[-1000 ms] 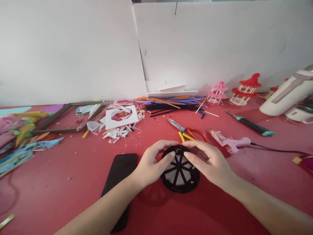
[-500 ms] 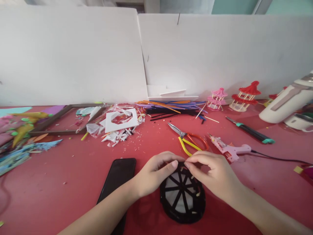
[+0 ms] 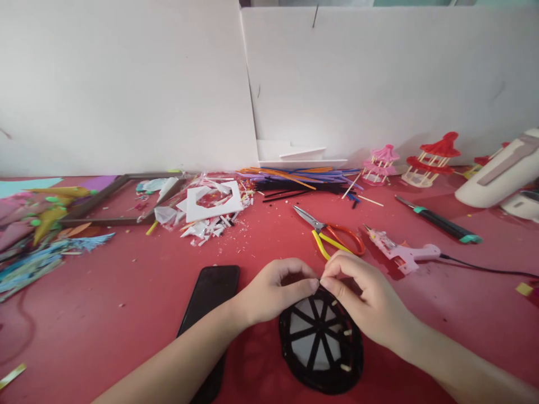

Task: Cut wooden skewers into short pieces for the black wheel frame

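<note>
A round black-rimmed craft piece (image 3: 321,325), with black spokes over pale panels and several short wooden sticks along its right side, is tilted above the red table. At its far rim, my left hand (image 3: 286,289) has thumb and fingers pinched on the edge. My right hand (image 3: 357,286) pinches right beside it, thumb against index finger, at the same rim. Whatever small bit lies between the right fingertips is hidden. Close to my left forearm lies a black phone (image 3: 214,294). Scissors (image 3: 326,231) with red and yellow handles rest just beyond my hands.
Right of the scissors lie a pink glue gun (image 3: 404,252) with its cord and a black cutter (image 3: 438,221). Pipe cleaners (image 3: 298,178) are heaped by the white board, near foam scraps (image 3: 214,201). Small pavilion models (image 3: 433,160) and a white flask (image 3: 497,168) stand at right.
The view has tipped down slightly, shifting the scene. Both hands stay at the rim, and their fingertips have come closer together. The craft piece appears turned a little.
</note>
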A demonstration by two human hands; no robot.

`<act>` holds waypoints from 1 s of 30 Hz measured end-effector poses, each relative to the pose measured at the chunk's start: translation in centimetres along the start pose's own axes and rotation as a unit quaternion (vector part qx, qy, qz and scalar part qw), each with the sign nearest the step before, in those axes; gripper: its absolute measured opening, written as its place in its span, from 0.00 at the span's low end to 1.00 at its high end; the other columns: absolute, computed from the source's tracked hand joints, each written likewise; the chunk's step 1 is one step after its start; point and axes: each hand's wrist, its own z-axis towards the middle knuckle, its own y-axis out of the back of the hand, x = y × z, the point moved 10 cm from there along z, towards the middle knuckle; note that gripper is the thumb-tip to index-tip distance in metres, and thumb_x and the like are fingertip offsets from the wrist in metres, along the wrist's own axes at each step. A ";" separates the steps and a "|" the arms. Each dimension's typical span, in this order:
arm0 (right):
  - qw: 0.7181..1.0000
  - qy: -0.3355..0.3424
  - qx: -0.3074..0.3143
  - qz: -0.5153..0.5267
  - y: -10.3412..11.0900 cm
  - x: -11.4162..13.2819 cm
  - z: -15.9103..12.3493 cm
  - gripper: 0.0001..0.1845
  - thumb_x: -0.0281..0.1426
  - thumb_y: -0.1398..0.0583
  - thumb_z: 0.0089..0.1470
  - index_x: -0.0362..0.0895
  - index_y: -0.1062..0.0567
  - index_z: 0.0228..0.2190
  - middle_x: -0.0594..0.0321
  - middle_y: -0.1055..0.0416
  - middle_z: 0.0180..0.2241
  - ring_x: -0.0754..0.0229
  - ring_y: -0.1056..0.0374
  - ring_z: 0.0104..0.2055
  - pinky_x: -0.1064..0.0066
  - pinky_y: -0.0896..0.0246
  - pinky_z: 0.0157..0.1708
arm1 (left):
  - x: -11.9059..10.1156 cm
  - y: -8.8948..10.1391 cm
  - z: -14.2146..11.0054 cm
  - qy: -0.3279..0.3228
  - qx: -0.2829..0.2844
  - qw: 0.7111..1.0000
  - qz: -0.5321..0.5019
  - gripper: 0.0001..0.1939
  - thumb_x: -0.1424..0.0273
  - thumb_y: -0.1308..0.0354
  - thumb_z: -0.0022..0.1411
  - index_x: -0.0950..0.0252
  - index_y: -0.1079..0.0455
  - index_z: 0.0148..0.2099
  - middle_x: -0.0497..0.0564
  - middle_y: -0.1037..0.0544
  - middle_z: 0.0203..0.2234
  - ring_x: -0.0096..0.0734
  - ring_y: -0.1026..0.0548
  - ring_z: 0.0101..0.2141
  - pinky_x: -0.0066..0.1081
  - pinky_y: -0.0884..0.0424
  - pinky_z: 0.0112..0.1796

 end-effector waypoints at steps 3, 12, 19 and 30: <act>1.000 -0.007 -0.008 0.001 -0.2 0.0 -0.1 0.09 0.31 0.47 0.60 0.46 0.35 0.27 0.66 0.37 0.28 0.65 0.38 0.29 0.73 0.43 0.27 | -0.2 -0.2 0.1 -0.007 -0.001 1.000 -0.003 0.09 0.68 0.41 0.58 0.69 0.30 0.32 0.45 0.31 0.24 0.22 0.35 0.27 0.24 0.38 0.31; 0.995 -0.055 -0.079 -0.010 1.2 -1.5 0.0 0.13 0.39 0.50 0.61 0.46 0.37 0.28 0.66 0.38 0.24 0.64 0.40 0.26 0.72 0.45 0.25 | 0.7 0.2 0.1 0.031 -0.011 0.999 -0.006 0.09 0.66 0.42 0.58 0.69 0.30 0.34 0.46 0.29 0.25 0.24 0.33 0.27 0.25 0.36 0.30; 0.988 -0.103 -0.092 0.066 3.1 -3.9 0.5 0.21 0.44 0.54 0.63 0.47 0.45 0.22 0.70 0.46 0.20 0.66 0.47 0.21 0.72 0.49 0.23 | 0.8 0.5 -0.4 0.049 -0.014 0.998 -0.034 0.09 0.66 0.42 0.58 0.68 0.28 0.35 0.46 0.27 0.26 0.24 0.31 0.28 0.24 0.35 0.32; 0.999 -0.010 -0.029 0.008 -0.2 -1.0 12.1 0.03 0.29 0.43 0.54 0.45 0.32 0.28 0.65 0.31 0.28 0.64 0.34 0.31 0.73 0.40 0.30 | 1.2 -0.1 -0.4 0.050 0.020 0.997 -0.049 0.14 0.62 0.41 0.59 0.69 0.28 0.41 0.49 0.24 0.27 0.27 0.27 0.30 0.26 0.31 0.34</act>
